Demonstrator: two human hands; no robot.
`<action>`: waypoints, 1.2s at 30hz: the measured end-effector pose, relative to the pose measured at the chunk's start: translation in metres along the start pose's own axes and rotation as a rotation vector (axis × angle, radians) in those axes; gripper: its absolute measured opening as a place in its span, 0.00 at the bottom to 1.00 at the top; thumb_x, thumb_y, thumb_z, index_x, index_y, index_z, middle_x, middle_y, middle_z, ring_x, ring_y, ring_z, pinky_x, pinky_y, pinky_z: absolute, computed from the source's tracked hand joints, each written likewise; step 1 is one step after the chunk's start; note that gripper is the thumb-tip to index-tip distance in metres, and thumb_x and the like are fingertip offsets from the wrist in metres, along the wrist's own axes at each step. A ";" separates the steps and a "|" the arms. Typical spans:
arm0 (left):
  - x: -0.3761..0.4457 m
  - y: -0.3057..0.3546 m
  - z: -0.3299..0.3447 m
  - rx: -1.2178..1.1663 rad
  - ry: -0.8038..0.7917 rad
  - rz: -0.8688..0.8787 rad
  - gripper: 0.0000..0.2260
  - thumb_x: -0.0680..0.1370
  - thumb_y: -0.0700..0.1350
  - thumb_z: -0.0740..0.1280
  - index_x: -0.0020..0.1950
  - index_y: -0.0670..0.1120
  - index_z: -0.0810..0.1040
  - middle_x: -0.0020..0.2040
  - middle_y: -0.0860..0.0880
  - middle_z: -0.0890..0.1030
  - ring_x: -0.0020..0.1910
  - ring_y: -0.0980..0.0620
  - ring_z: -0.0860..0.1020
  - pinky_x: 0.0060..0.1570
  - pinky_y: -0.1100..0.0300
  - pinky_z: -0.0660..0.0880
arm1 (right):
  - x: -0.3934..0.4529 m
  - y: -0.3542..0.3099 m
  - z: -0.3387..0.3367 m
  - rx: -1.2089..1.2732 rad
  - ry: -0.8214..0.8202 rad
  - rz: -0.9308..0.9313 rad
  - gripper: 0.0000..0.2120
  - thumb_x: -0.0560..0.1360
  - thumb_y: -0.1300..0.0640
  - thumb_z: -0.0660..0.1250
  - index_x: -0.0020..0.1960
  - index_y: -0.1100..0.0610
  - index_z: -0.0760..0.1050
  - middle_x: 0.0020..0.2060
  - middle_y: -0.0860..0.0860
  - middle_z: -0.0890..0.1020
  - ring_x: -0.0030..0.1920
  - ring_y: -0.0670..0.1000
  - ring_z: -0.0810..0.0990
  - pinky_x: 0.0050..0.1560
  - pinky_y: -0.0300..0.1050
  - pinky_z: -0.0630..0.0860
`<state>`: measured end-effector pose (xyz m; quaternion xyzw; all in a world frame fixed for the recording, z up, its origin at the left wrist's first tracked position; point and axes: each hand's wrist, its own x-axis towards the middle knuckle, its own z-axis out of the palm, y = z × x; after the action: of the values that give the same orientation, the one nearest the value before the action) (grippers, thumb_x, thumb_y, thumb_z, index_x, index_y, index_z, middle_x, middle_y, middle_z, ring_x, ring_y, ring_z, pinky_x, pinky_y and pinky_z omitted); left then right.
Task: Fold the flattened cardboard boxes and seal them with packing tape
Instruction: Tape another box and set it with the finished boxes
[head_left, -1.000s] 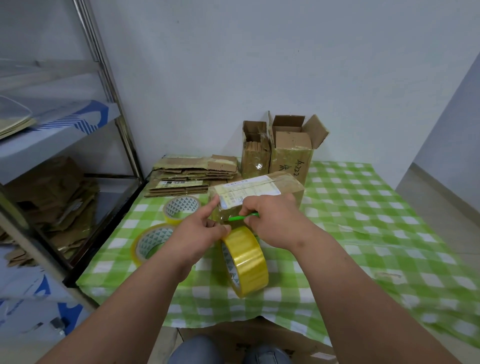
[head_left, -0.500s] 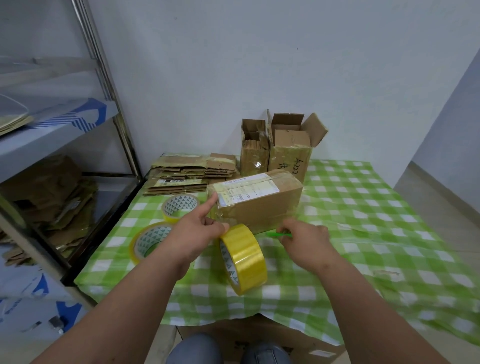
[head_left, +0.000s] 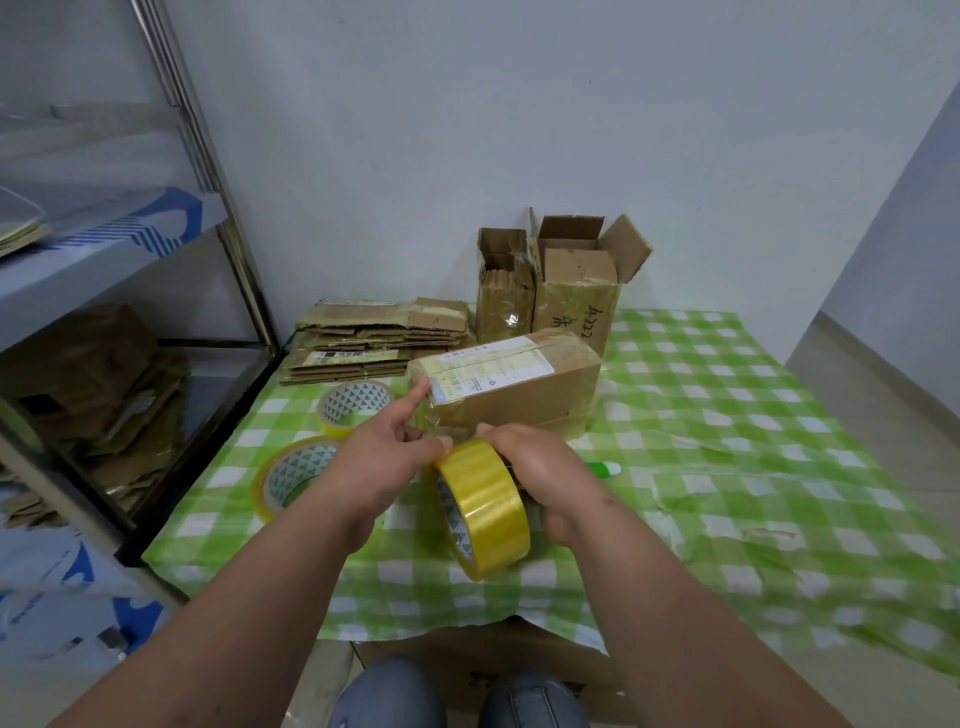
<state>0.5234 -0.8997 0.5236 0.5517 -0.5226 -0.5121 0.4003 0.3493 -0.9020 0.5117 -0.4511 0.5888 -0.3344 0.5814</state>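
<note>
A sealed cardboard box (head_left: 519, 400) with a white label lies on the green checked table (head_left: 727, 405). In front of it a yellow tape roll (head_left: 488, 509) stands on edge. My left hand (head_left: 374, 462) pinches the top of the roll, and its index finger is stretched out to the box's left end. My right hand (head_left: 545, 467) grips the roll from the right side. A stack of flattened cardboard boxes (head_left: 374, 338) lies at the back left.
A green and white cutter (head_left: 605, 469) lies on the cloth right of my right hand. Two more tape rolls (head_left: 353, 405) (head_left: 291, 473) lie at the left. Two open boxes (head_left: 576, 291) stand by the wall. A metal shelf (head_left: 228, 249) borders the left.
My right hand carried the green cutter away from the box, set it on the cloth and came back to grip the tape roll. My left hand stayed put.
</note>
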 end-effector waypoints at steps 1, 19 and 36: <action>0.000 0.000 -0.001 0.004 0.001 -0.001 0.33 0.76 0.41 0.72 0.74 0.65 0.65 0.47 0.46 0.83 0.37 0.62 0.82 0.45 0.60 0.72 | 0.002 -0.001 0.003 0.098 -0.044 0.061 0.14 0.75 0.44 0.68 0.51 0.54 0.81 0.42 0.51 0.84 0.48 0.55 0.81 0.56 0.56 0.77; 0.017 0.010 0.002 0.636 0.219 0.158 0.10 0.79 0.55 0.66 0.60 0.62 0.72 0.39 0.54 0.81 0.39 0.54 0.79 0.37 0.58 0.73 | 0.018 -0.014 0.017 0.254 -0.012 0.091 0.08 0.70 0.62 0.70 0.48 0.63 0.82 0.41 0.61 0.81 0.44 0.60 0.80 0.56 0.64 0.77; 0.033 0.000 -0.004 0.823 0.259 0.397 0.16 0.72 0.49 0.76 0.56 0.57 0.74 0.36 0.57 0.74 0.36 0.61 0.72 0.32 0.62 0.64 | 0.005 0.013 -0.003 0.485 0.098 -0.054 0.08 0.75 0.62 0.66 0.38 0.55 0.74 0.38 0.54 0.82 0.42 0.55 0.76 0.50 0.52 0.71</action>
<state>0.5253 -0.9323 0.5196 0.6134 -0.7232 -0.1031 0.3002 0.3453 -0.9025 0.4983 -0.2974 0.5066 -0.5027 0.6342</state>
